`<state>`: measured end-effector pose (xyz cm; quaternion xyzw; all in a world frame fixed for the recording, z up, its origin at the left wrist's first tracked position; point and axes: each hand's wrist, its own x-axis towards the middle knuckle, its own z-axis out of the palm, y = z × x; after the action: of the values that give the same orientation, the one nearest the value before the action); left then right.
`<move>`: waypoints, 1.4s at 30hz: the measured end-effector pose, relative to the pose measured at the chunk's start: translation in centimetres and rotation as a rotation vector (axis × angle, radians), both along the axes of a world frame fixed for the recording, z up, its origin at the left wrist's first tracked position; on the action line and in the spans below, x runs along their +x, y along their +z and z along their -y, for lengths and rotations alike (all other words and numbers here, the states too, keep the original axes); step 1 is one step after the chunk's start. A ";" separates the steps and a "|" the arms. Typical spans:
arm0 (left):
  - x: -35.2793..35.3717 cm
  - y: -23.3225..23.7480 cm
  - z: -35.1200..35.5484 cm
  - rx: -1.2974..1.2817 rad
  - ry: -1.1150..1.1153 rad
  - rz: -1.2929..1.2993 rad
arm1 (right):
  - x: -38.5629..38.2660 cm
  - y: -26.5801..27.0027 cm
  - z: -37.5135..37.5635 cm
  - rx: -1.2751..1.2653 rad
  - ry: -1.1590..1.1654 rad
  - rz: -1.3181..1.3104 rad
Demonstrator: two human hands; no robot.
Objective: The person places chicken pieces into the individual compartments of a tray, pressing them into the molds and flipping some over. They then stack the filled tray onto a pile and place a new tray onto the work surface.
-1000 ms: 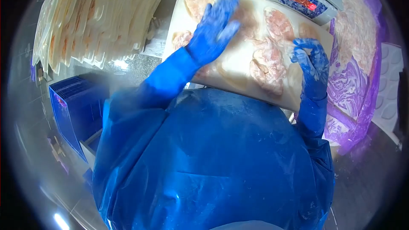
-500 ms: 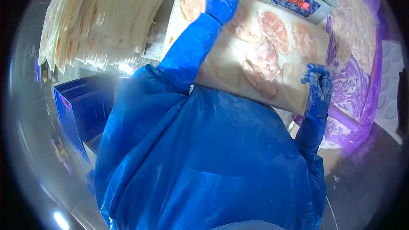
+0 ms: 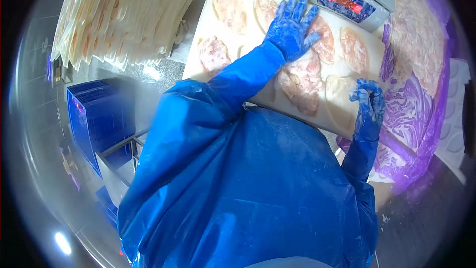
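Observation:
A white board point(image 3: 270, 97) with several oval recesses lies before me, with pale pink pieces of raw meat, which look like chicken, in and over them. My left hand point(image 3: 292, 29), in a blue glove, is flat with fingers spread over the meat near the board's far edge. Just below it, a larger meat piece point(image 3: 303, 82) lies across the board. My right hand point(image 3: 369, 99), its blue glove smeared white, has its fingers curled in at the board's right edge. Beside those fingers is a recess with a pale piece point(image 3: 338, 92). Nothing shows in the right hand.
A scale point(image 3: 347, 0) with a red display stands behind the board. To the right is a purple-lined container point(image 3: 436, 134) of raw meat. Many similar thin boards point(image 3: 121, 17) stand stacked at left. A blue crate point(image 3: 96, 119) and metal frame point(image 3: 116, 161) are below them.
My left hand has moved right and nearer to me, from the far edge onto the meat, with fingers now spread. My right hand stays in about the same place.

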<state>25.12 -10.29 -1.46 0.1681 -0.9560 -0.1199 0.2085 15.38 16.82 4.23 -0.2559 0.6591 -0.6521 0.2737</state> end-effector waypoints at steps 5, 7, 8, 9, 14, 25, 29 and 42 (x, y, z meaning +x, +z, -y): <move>1.0 -0.1 1.6 0.073 0.022 -0.104 | -1.0 0.6 -0.7 0.003 -0.011 -0.042; 2.7 1.0 2.2 -0.041 0.028 -0.144 | -2.6 -0.1 -3.2 0.026 -0.103 -0.025; 3.5 -0.5 2.9 -0.090 0.033 0.053 | -3.0 -0.3 -4.4 0.048 -0.131 -0.035; 3.7 -1.0 3.8 -0.041 -0.014 0.012 | -3.9 -0.4 -5.1 0.037 -0.206 -0.037; 5.0 4.6 0.7 0.272 -0.096 -0.106 | -6.4 1.9 -6.1 0.009 -0.222 -0.148; 5.9 3.8 -6.2 0.276 -0.032 -0.007 | -11.5 -0.1 -6.7 0.358 -0.102 -0.843; 5.6 2.4 -4.8 0.467 -0.141 0.012 | -2.7 -0.5 2.9 0.160 0.206 -0.329; 6.7 5.0 -7.6 1.055 -0.115 -0.202 | 2.7 -0.9 5.4 -0.231 0.474 0.172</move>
<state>31.85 -2.65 3.56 0.1852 -0.7488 -0.6105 0.1799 18.09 11.45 3.29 -0.3763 0.4765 -0.6600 0.4425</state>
